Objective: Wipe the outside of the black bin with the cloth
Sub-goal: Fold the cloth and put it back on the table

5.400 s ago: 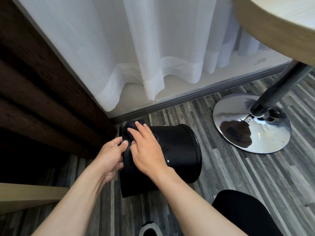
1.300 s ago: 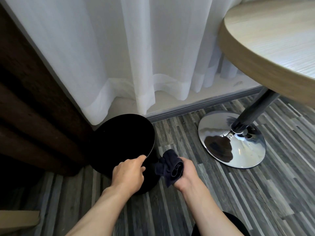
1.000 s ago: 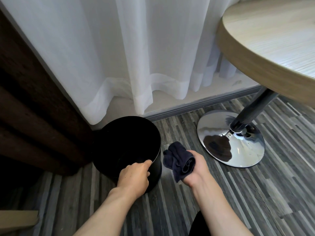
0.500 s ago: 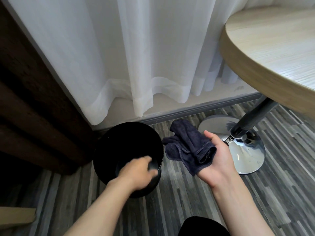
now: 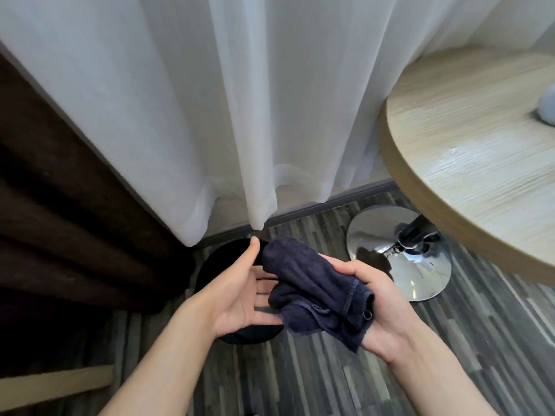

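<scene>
The black bin (image 5: 214, 265) stands upright on the floor below my hands, mostly hidden behind them. A bunched dark blue cloth (image 5: 312, 286) lies across the palm of my right hand (image 5: 378, 307), whose fingers curl around it. My left hand (image 5: 240, 289) is palm up with fingers spread, its fingertips under the cloth's left edge. Both hands hover above the bin's open top, not touching it.
White sheer curtains (image 5: 240, 115) hang behind the bin, with a dark brown curtain (image 5: 60, 220) to the left. A round wooden table (image 5: 480, 163) on a chrome pedestal base (image 5: 399, 256) stands at the right. The floor (image 5: 300, 385) is grey striped planks.
My left hand let go of the bin's rim and rose to meet the cloth. My right hand lifted the cloth up and over the bin. The bin was earlier set upright from lying on its side.
</scene>
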